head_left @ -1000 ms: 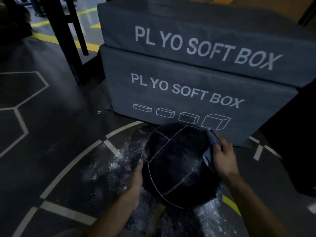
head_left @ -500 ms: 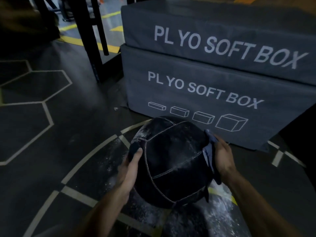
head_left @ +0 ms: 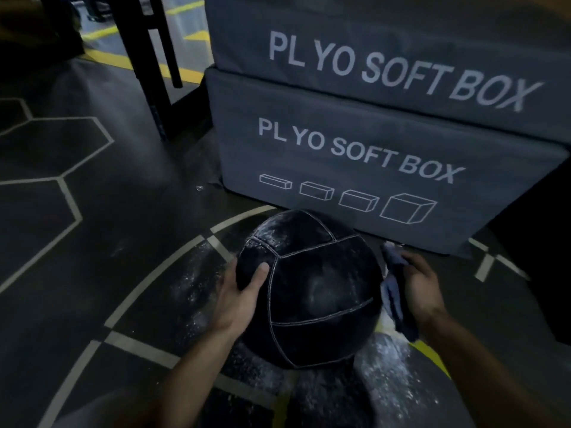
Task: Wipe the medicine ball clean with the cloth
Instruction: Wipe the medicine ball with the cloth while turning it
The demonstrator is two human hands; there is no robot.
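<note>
A black stitched medicine ball [head_left: 312, 288] rests on the dark gym floor, with pale dust on its upper panels. My left hand [head_left: 239, 296] presses on the ball's left side, thumb laid over the top-left panel. My right hand [head_left: 417, 288] is on the ball's right side, closed on a bluish-grey cloth [head_left: 392, 291]. The cloth hangs between my palm and the ball, and whether it touches the ball I cannot tell.
Two stacked grey plyo soft boxes [head_left: 355, 149] stand just behind the ball. A black metal rack leg [head_left: 145, 66] rises at the back left. White powder [head_left: 392, 375] is scattered on the floor around the ball, among painted white lines and a yellow strip.
The ball has turned, bringing dusty panels up. My left hand has climbed from low on the ball's side to the upper left. My right hand with the cloth has slid lower on the right.
</note>
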